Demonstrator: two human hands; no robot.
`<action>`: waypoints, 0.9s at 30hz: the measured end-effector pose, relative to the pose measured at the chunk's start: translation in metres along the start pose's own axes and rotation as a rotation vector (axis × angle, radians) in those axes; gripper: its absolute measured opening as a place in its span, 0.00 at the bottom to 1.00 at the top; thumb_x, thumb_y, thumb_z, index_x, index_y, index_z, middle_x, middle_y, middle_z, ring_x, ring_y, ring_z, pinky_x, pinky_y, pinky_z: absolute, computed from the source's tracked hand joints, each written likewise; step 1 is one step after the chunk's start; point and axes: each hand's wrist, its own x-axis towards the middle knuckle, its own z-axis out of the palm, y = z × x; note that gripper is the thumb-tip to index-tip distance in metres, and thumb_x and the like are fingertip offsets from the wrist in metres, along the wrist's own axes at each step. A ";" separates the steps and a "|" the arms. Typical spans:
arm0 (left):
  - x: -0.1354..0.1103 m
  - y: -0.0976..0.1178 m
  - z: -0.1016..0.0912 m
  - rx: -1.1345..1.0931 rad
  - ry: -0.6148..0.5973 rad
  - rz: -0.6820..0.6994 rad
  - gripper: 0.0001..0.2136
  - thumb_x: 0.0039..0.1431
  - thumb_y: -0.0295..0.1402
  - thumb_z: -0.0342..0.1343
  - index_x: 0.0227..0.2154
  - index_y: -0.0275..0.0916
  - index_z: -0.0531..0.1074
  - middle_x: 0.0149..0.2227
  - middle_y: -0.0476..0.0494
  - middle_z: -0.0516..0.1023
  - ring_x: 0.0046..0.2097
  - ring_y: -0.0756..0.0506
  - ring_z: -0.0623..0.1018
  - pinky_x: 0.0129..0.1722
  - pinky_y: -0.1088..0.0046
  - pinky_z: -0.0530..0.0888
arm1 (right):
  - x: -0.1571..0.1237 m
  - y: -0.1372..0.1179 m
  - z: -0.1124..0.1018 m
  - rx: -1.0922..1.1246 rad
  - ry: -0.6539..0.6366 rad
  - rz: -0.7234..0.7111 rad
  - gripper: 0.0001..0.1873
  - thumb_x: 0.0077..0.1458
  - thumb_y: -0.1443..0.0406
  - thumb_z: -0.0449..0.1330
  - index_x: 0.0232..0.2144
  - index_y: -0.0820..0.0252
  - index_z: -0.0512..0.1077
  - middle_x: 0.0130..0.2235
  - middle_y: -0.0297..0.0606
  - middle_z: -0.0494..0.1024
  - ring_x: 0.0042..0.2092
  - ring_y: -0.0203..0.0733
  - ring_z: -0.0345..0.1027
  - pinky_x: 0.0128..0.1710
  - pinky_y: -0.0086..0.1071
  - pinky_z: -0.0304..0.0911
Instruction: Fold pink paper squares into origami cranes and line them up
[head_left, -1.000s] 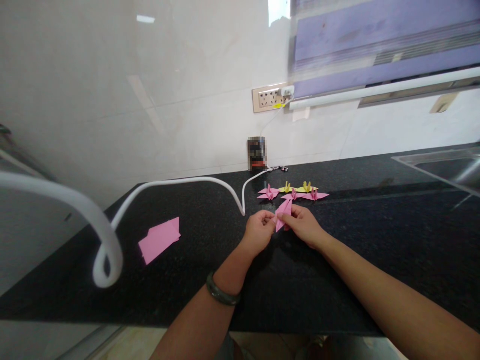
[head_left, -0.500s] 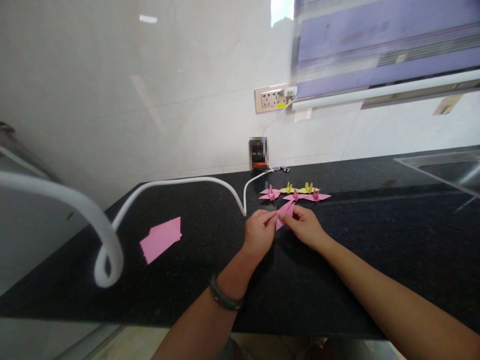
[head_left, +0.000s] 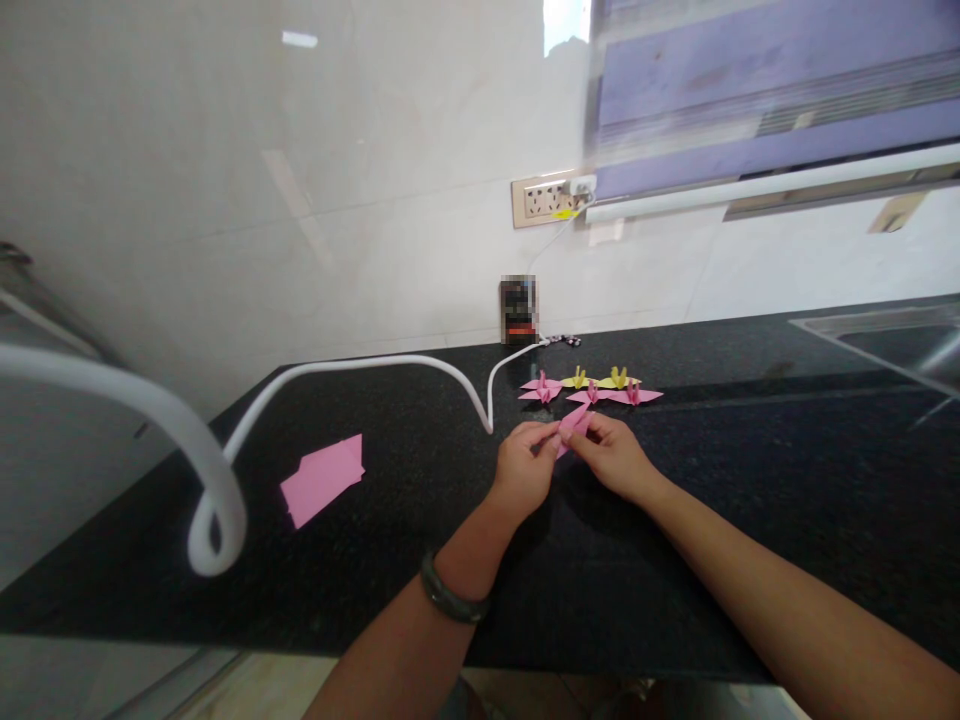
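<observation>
Between my two hands is a partly folded piece of pink origami paper, held just above the dark counter. My left hand pinches its left edge between thumb and fingers. On the other side, my right hand grips the paper with its thumb in front and its fingers behind. The fingers cover much of the lower part of the fold. Just beyond them sit several folded paper cranes in a cluster, among them a pink crane and a yellow crane.
Loose pink paper sheets lie to the left on the black countertop. A thick white flexible stand loops across the left side. A phone-like device leans on the wall below a socket panel. A sink edge is at far right.
My left hand has shifted slightly right and closer to my right hand, covering more of the pink paper. The cranes and loose sheets have stayed in place.
</observation>
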 end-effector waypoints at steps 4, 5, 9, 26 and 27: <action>0.001 -0.004 0.001 -0.148 -0.021 -0.112 0.12 0.48 0.32 0.51 0.36 0.36 0.71 0.38 0.42 0.72 0.38 0.49 0.70 0.39 0.73 0.67 | 0.001 0.001 -0.001 0.040 -0.009 -0.008 0.10 0.45 0.60 0.54 0.26 0.61 0.69 0.24 0.33 0.70 0.25 0.34 0.60 0.26 0.28 0.56; 0.001 -0.005 0.002 -0.183 -0.023 -0.146 0.12 0.48 0.32 0.51 0.36 0.36 0.71 0.37 0.42 0.72 0.37 0.49 0.71 0.37 0.73 0.67 | 0.001 0.001 0.000 0.051 -0.013 -0.006 0.10 0.45 0.60 0.54 0.26 0.61 0.69 0.24 0.33 0.70 0.25 0.34 0.60 0.26 0.28 0.56; 0.001 -0.009 0.004 -0.279 -0.015 -0.243 0.15 0.45 0.35 0.53 0.36 0.35 0.71 0.33 0.42 0.74 0.32 0.49 0.70 0.32 0.74 0.67 | 0.001 0.003 0.002 0.076 -0.010 0.036 0.11 0.44 0.59 0.55 0.27 0.62 0.69 0.24 0.33 0.70 0.24 0.33 0.59 0.24 0.28 0.56; 0.000 -0.005 0.005 -0.502 0.035 -0.365 0.13 0.41 0.37 0.56 0.28 0.32 0.71 0.23 0.45 0.71 0.24 0.53 0.68 0.25 0.76 0.64 | 0.000 0.006 0.006 0.080 -0.075 0.087 0.13 0.44 0.58 0.54 0.27 0.62 0.66 0.21 0.32 0.66 0.21 0.31 0.56 0.19 0.25 0.52; 0.000 -0.005 0.005 -0.516 0.037 -0.376 0.13 0.41 0.37 0.56 0.28 0.31 0.71 0.22 0.46 0.70 0.24 0.53 0.67 0.25 0.77 0.64 | 0.000 0.004 0.006 0.076 -0.087 0.084 0.12 0.44 0.58 0.54 0.27 0.63 0.66 0.21 0.31 0.66 0.21 0.30 0.55 0.19 0.25 0.52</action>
